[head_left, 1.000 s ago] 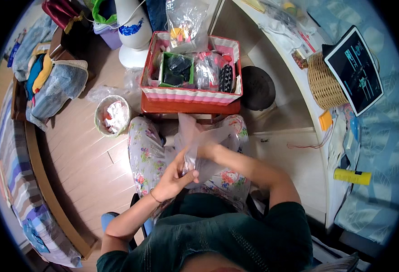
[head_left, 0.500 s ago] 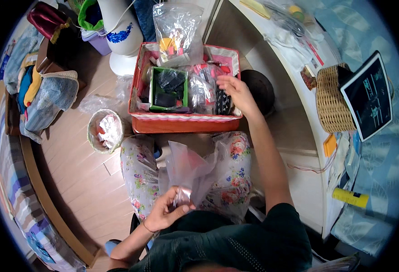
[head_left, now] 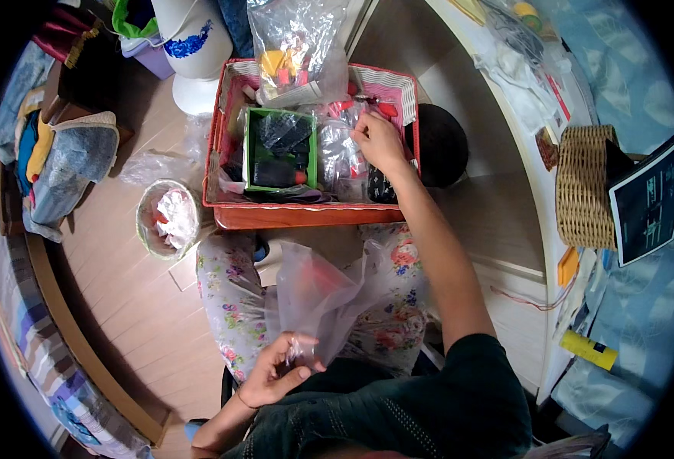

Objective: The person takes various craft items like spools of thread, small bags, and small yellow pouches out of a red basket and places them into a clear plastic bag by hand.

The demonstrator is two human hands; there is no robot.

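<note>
My left hand point(head_left: 279, 371) is over my lap, its fingers closed on the bottom of a clear plastic bag point(head_left: 337, 302). The bag stands upright with its mouth spread; something red point(head_left: 315, 279) shows through its film. My right hand point(head_left: 379, 143) is over the right half of a red-rimmed woven basket point(head_left: 216, 164), its fingers curled in among small clear packets point(head_left: 338, 157). What those fingers grip, if anything, is hidden. Below that hand lies a black patterned pouch point(head_left: 380, 186). A green box point(head_left: 312, 153) with black packets sits left of it in the basket.
A big clear bag point(head_left: 295, 46) of small coloured items leans at the basket's back. To the left stand a wastebasket point(head_left: 144, 229) with crumpled wrappers and a white vase point(head_left: 191, 65). A black round stool point(head_left: 440, 145) is at right, beside a desk with a wicker basket point(head_left: 584, 187) and tablet point(head_left: 649, 203).
My right hand has gone from spread fingers above the basket's right side to curled fingers among the packets, slightly leftward. My left hand still holds the bag. The whole view has shifted a little.
</note>
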